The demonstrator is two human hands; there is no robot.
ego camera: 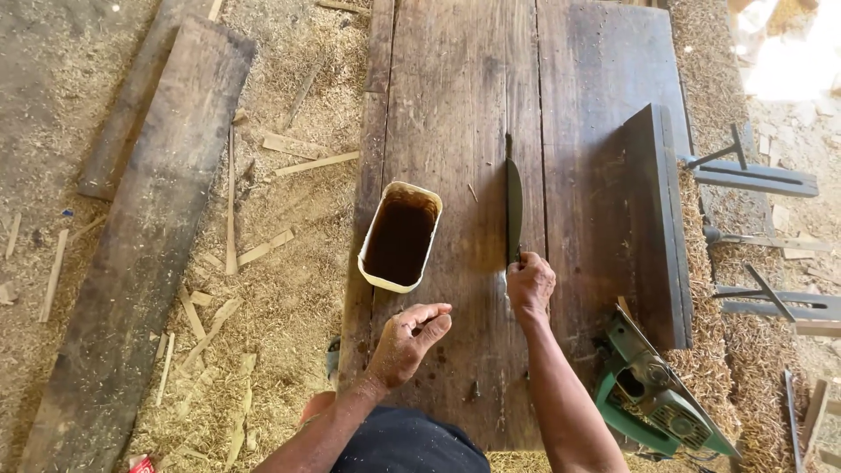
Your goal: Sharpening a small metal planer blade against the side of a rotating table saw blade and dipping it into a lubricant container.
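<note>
My right hand (pixel 529 285) grips the handle of a long dark blade (pixel 513 200), which lies on edge along a seam of the weathered wooden table (pixel 447 105) and points away from me. My left hand (pixel 408 340) rests on the table near its front left side, fingers loosely curled with nothing in them. Just beyond my left hand stands a cream rectangular tub (pixel 400 236) filled with dark brown liquid.
A thick dark wooden block (pixel 655 219) lies on the table's right side. A green power tool (pixel 653 394) sits at the front right corner. Metal clamps (pixel 753 175) lie on sawdust to the right. Planks (pixel 149 228) and wood scraps cover the sawdust floor at left.
</note>
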